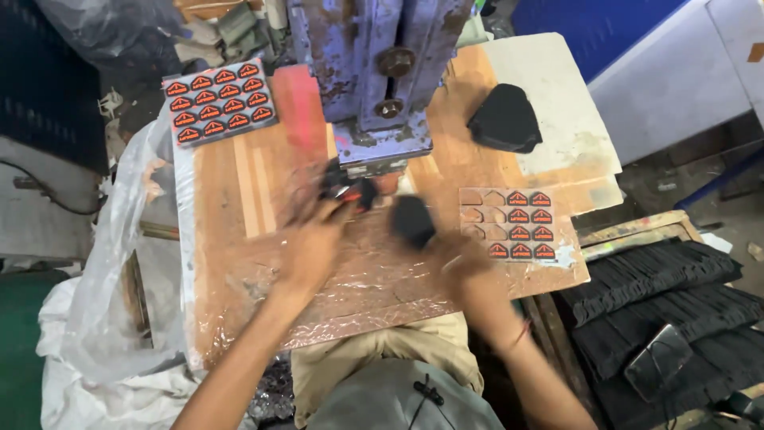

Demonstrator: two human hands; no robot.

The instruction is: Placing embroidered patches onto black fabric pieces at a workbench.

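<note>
Blurred hands, left [314,239] and right [454,255], grips unreadable, over a foil-covered wooden bench [239,199] below a blue press [374,72].

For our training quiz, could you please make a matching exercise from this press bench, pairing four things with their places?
Things:
1. full badge sheet
2. part-empty badge sheet
3. black pile
4. black strips

Places:
A. far right of the board, on the pale sheet
B. far left corner of the board
C. stacked off the board, at right
D. near right of the board, beside the right hand

Pairs: 1-B, 2-D, 3-A, 4-C
</note>
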